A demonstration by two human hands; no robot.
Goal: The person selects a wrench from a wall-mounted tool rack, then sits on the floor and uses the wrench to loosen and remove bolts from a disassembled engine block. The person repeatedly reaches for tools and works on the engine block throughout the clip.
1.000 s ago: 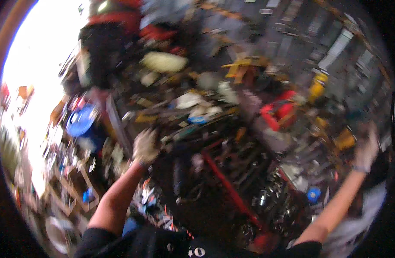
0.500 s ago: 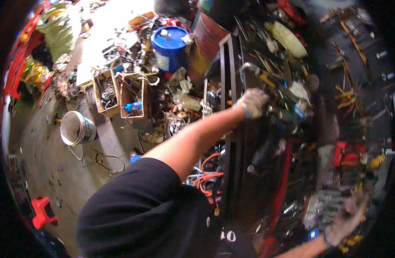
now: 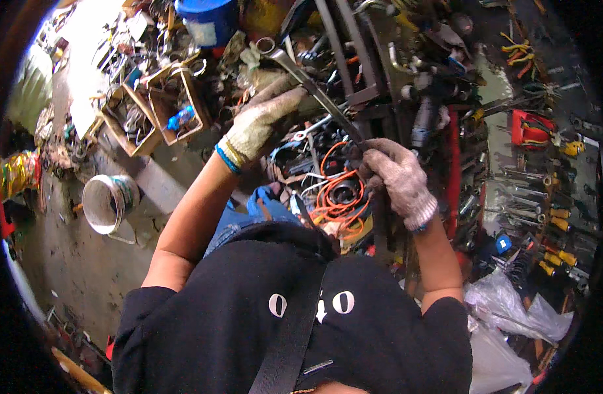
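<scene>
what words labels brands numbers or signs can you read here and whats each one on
No full word or number is readable.
Black shirt: two white ovals with a small white mark between, no legible word.
Blue bucket: pale label, too blurred.
White bucket: bluish-green patch on its side, too small.
Blue round item: white mark, too small.
Long metal tool in the right hand: no legible marking.

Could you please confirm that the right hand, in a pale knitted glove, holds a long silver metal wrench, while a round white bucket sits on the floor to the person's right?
Not quite: the head view shows the round white bucket on the grey floor to the person's left, not right; the right hand, in its pale knitted glove, does hold the long silver metal wrench.
</scene>
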